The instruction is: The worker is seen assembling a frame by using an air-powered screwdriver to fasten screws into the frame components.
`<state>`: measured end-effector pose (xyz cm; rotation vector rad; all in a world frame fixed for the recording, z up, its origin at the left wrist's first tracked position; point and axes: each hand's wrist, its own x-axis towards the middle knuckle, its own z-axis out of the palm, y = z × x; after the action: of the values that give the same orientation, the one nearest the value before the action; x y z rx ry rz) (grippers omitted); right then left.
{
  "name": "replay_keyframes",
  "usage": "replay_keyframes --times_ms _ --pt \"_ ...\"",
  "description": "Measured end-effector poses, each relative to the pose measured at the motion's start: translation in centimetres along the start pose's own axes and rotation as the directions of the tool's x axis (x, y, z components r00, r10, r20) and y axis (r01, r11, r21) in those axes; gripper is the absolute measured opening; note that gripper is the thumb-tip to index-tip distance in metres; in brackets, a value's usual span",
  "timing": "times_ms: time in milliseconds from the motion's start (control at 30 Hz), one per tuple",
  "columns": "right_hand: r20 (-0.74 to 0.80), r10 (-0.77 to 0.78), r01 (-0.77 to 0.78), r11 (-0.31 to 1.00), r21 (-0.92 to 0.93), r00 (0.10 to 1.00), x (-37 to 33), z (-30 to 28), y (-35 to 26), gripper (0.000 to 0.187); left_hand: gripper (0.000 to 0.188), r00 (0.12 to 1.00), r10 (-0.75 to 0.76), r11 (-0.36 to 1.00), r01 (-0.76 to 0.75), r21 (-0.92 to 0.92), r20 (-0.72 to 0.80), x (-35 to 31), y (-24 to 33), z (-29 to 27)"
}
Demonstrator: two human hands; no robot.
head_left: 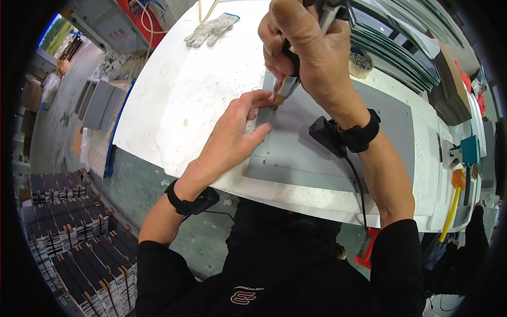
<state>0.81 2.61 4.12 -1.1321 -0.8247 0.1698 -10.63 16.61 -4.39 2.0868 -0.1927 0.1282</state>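
Observation:
A flat grey panel (pixel 327 153) lies on the white-covered table in front of me, with a grey strip along its left edge. My right hand (pixel 317 58) is closed around a black and silver power driver (pixel 289 87), partly hidden by the fingers. The driver points down, and its brass-coloured nose meets the strip near the panel's left edge. Beside that tip is my left hand (pixel 237 124), its index finger stretched close to the nose and its thumb apart, resting by the strip. A round tub (pixel 360 62) of small metal fasteners stands just past the panel.
A work glove (pixel 212 30) lies at the table's far left. Long dark green strips (pixel 396 53) are stacked at the far right, beside brown boards (pixel 449 84). A yellow-handled mallet (pixel 453 203) rests at the right. Strapped stacks (pixel 95 269) stand on the floor, lower left.

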Motion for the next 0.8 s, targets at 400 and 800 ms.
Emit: replay_keyframes --times_ms 400,800 --pt "0.067 -0.135 0.14 0.988 -0.068 0.989 -0.8 1.8 0.3 0.036 0.066 0.996 -0.043 0.986 0.03 0.167 0.072 0.1 1.5 -0.3" --pt "-0.286 -0.472 0.376 0.865 -0.333 0.834 -5.1 -9.9 -11.3 0.041 0.023 0.947 0.249 0.894 -0.305 0.329 0.202 5.6 7.7 5.7"
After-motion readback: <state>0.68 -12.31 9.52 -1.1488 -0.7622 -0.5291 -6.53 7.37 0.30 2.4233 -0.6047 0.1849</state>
